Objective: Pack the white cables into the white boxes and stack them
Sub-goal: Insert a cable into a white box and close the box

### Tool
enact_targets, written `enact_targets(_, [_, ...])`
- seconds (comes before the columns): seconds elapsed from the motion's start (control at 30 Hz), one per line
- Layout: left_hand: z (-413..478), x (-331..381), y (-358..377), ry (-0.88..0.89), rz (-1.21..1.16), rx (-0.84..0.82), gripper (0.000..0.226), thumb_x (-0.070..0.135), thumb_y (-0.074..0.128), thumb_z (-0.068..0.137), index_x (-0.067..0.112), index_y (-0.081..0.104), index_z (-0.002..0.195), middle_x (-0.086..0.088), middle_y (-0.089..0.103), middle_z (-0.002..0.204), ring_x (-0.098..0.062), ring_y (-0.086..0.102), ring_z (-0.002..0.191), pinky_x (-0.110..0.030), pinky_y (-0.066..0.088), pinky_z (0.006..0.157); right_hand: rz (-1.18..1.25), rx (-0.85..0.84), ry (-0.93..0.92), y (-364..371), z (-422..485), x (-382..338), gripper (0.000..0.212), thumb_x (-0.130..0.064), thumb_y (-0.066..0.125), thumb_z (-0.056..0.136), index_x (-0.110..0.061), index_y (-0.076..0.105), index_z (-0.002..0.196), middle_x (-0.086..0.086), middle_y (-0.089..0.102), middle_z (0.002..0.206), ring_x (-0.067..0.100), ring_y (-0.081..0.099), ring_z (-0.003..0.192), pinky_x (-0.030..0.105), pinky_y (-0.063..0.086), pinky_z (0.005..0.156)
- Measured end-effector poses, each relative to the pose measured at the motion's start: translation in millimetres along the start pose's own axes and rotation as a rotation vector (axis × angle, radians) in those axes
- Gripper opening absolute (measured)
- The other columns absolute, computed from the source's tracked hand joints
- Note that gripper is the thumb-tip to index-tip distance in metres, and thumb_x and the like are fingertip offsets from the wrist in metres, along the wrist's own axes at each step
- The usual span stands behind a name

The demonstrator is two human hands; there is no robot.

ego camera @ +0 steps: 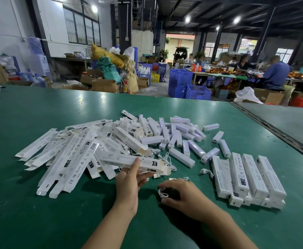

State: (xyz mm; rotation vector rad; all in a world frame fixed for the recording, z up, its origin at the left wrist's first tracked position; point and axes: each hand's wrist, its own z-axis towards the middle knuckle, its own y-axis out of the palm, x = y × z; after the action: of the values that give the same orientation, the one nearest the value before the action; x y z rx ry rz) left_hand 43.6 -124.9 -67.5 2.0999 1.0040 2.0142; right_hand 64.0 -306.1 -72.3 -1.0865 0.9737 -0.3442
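My left hand [129,178] holds a long white box [134,161] by its underside, thumb on top, with the open end toward the right. My right hand [179,193] rests curled on the green table [39,212] and closes over a coiled white cable [163,194]. More loose white cables [162,157] lie just behind the held box. A heap of flat, unfolded white boxes [71,155] spreads to the left. Packed white boxes [247,178] lie stacked in rows at the right.
Several small white lamp bars [179,133] lie scattered behind the hands. One more cable [206,171] lies beside the stack. The table's right edge has a metal seam [272,130]. Beyond the far edge are blue crates [197,91], cardboard boxes and seated workers.
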Motion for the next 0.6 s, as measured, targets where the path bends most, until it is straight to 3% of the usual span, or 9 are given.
enact_targets(0.07, [-0.2,0.4,0.1,0.001,0.000,-0.004,0.014,0.026,0.063,0.095,0.015,0.059,0.088,0.000,0.071,0.068,-0.022,0.075,0.068,-0.032,0.049,0.065,-0.014,0.002,-0.004,-0.7,0.5,0.6,0.042,-0.047,0.072,0.082,-0.033,0.064,0.122,-0.019,0.065,0.116,0.002,0.055,0.107,0.021,0.042,0.096])
enact_targets(0.17, [0.0,0.4,-0.3,0.002,-0.003,-0.005,0.013,0.026,0.063,0.095,0.015,0.059,0.089,0.002,0.070,0.067,-0.022,0.074,0.068,-0.032,0.048,0.064,-0.008,-0.010,-0.039,-2.9,0.6,-0.9,0.048,-0.056,0.065,0.085,-0.030,0.065,0.125,-0.018,0.063,0.125,-0.003,0.050,0.113,0.001,0.029,0.092])
enact_targets(0.27, [-0.3,0.3,0.1,-0.004,0.003,-0.015,0.012,0.025,0.063,0.096,0.017,0.060,0.088,0.003,0.070,0.067,-0.021,0.074,0.067,-0.031,0.048,0.063,0.000,-0.008,-0.036,-5.3,0.1,-2.7,0.042,-0.054,0.054,0.093,-0.030,0.065,0.126,-0.019,0.060,0.131,-0.002,0.050,0.118,0.012,0.033,0.101])
enact_targets(0.4, [-0.4,0.1,0.3,-0.009,0.008,-0.020,0.012,0.025,0.063,0.096,0.018,0.060,0.087,0.004,0.071,0.067,-0.021,0.074,0.067,-0.030,0.048,0.063,-0.065,-0.023,-0.035,-5.1,1.9,-1.8,0.040,-0.051,0.066,0.087,-0.035,0.066,0.123,-0.024,0.058,0.132,-0.001,0.047,0.119,0.004,0.026,0.093])
enact_targets(0.6, [-0.8,0.0,0.2,-0.005,0.020,-0.023,0.011,0.025,0.063,0.096,0.016,0.062,0.090,0.000,0.074,0.073,-0.021,0.074,0.067,-0.031,0.049,0.064,-0.088,0.017,-0.025,-2.9,4.4,1.0,0.042,-0.051,0.075,0.077,-0.035,0.068,0.115,-0.019,0.067,0.115,-0.001,0.057,0.105,0.019,0.040,0.098])
